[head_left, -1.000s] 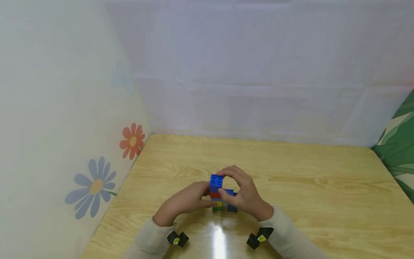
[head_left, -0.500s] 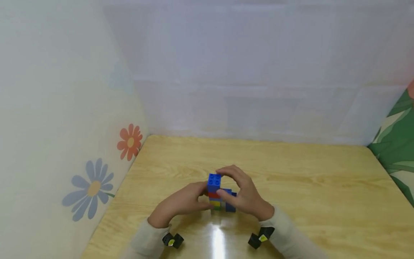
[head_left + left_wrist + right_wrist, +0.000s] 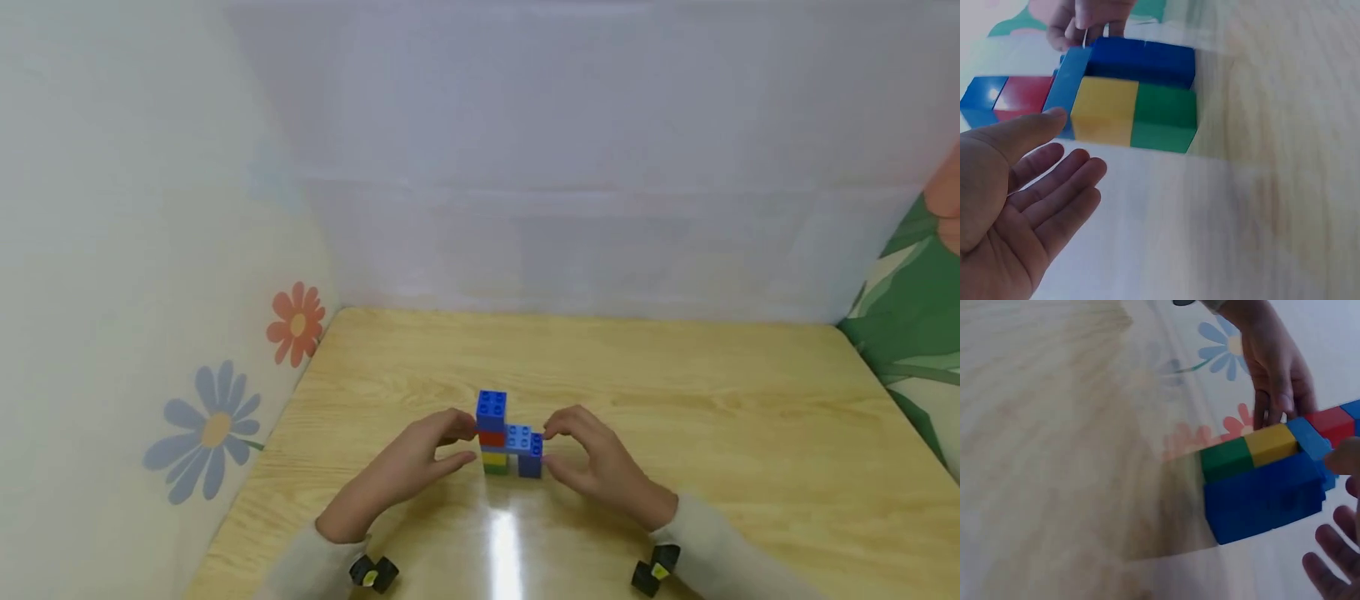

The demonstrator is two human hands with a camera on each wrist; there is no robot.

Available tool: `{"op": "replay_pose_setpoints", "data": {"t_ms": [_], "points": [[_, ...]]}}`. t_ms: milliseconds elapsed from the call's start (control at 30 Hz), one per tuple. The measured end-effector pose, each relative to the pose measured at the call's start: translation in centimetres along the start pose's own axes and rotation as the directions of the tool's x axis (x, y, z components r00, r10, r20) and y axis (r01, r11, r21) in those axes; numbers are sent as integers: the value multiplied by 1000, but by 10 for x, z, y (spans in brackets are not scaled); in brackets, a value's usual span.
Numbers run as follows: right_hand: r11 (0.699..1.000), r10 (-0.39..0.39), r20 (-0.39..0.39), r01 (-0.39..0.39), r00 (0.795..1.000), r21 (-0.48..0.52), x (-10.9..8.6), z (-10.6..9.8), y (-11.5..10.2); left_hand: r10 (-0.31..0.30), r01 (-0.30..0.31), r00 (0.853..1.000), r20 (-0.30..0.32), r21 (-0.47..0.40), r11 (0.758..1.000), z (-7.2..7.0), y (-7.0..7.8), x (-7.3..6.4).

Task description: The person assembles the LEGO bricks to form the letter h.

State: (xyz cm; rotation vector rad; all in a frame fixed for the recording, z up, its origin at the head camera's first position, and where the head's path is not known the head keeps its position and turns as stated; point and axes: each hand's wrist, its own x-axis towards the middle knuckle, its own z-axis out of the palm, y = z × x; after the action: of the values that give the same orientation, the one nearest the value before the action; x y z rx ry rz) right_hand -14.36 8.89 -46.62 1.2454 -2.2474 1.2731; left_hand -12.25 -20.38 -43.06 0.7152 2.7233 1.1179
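A small build of toy building blocks stands upright on the table. Its left column has a green block (image 3: 1166, 117) at the bottom, then a yellow block (image 3: 1105, 111), a light blue block (image 3: 518, 437), a red block (image 3: 492, 438) and a blue block (image 3: 491, 412) on top. Under the light blue block's right end stand dark blue blocks (image 3: 1263, 499). My left hand (image 3: 420, 458) is just left of the column, fingers loosely bent and holding nothing. On the right, my right hand (image 3: 603, 462) has thumb and fingers spread apart, fingertips right beside the dark blue blocks.
The wooden table (image 3: 675, 383) ends at a pale sheet (image 3: 600, 167) behind it. A wall with printed flowers (image 3: 215, 430) runs along the left side, and green printed leaves (image 3: 911, 308) show on the right.
My right hand has let go of the top blue block and moved right, down beside the dark blue blocks. My left hand has drawn back a little left from the column.
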Motion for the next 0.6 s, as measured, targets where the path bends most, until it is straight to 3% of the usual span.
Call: {"op": "replay_pose_setpoints", "data": {"t_ms": [200, 467, 600], "points": [[993, 121, 81, -120, 989, -24, -5, 14, 3, -39, 38, 999, -9, -43, 998, 7, -1, 8], [984, 179, 54, -179, 982, 2, -2, 15, 17, -56, 56, 998, -9, -47, 997, 13, -2, 24], [954, 283, 65, -288, 957, 85, 5, 7, 28, -78, 79, 996, 47, -14, 997, 18, -5, 37]]}}
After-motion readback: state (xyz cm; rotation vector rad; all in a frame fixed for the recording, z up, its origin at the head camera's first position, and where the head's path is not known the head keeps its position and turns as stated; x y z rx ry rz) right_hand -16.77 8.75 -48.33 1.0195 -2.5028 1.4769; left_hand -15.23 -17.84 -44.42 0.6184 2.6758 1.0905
